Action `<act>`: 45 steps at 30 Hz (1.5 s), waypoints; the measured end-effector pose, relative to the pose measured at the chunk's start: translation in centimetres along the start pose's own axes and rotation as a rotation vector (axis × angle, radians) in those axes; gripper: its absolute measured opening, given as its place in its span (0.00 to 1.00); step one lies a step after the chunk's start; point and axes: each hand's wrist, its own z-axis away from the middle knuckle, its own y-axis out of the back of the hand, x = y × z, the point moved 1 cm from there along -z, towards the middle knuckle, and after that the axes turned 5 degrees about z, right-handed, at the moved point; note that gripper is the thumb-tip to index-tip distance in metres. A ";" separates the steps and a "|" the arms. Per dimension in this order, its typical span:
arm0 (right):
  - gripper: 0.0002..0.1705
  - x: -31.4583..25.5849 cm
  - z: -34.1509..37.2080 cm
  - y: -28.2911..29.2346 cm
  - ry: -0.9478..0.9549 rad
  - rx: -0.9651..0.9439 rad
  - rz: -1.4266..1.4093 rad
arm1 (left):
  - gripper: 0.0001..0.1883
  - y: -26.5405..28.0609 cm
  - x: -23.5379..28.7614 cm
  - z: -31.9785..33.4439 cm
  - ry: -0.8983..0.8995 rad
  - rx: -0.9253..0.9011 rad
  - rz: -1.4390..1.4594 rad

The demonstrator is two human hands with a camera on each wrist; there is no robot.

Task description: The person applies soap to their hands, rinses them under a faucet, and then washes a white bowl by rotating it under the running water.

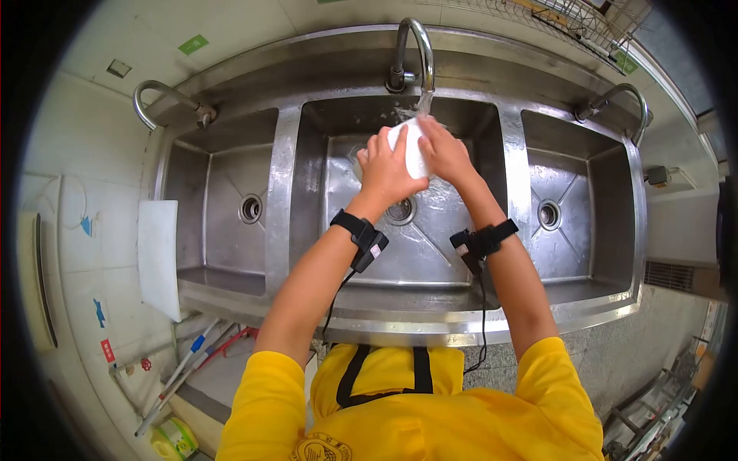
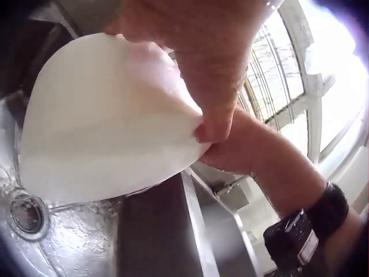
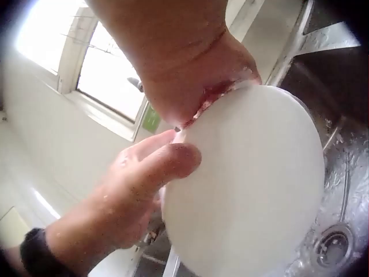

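Observation:
A round white plate (image 1: 416, 156) is held on edge between both hands, over the middle basin and just below the running faucet (image 1: 415, 58). My left hand (image 1: 387, 170) grips its left side; in the right wrist view that thumb lies on the plate's broad face (image 3: 253, 179) near the rim. From the other side my right hand (image 1: 447, 152) holds the upper right rim, its fingers partly hidden in both wrist views. Water falls from the spout right by the right fingertips, and both hands look wet.
The middle basin (image 1: 438, 273) has a drain (image 1: 400, 211) beneath the hands. Basins with their own faucets flank it: a left one (image 1: 227, 173) and a right one (image 1: 565, 173). A white board (image 1: 159, 257) stands at the left end. A wire rack (image 1: 557, 19) hangs at the back right.

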 end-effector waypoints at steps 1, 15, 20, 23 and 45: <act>0.27 0.3 -0.1 -0.4 -0.001 0.001 -0.002 | 0.47 0.0 0.1 0.1 -0.026 -0.053 -0.029; 0.26 1.5 -1.3 -0.3 -0.028 -0.002 -0.229 | 0.47 0.3 -1.2 -0.1 -0.115 0.004 0.008; 0.27 -0.4 1.5 -0.2 0.073 0.058 0.121 | 0.47 1.1 -2.0 -0.4 0.001 0.007 0.007; 0.26 2.9 -0.1 -1.5 -0.094 0.067 -0.310 | 0.47 1.2 -2.1 -0.2 0.001 -0.005 0.012; 0.30 2.6 2.0 -0.5 -0.882 0.068 -1.147 | 0.55 1.7 -3.8 3.9 -0.054 0.017 0.269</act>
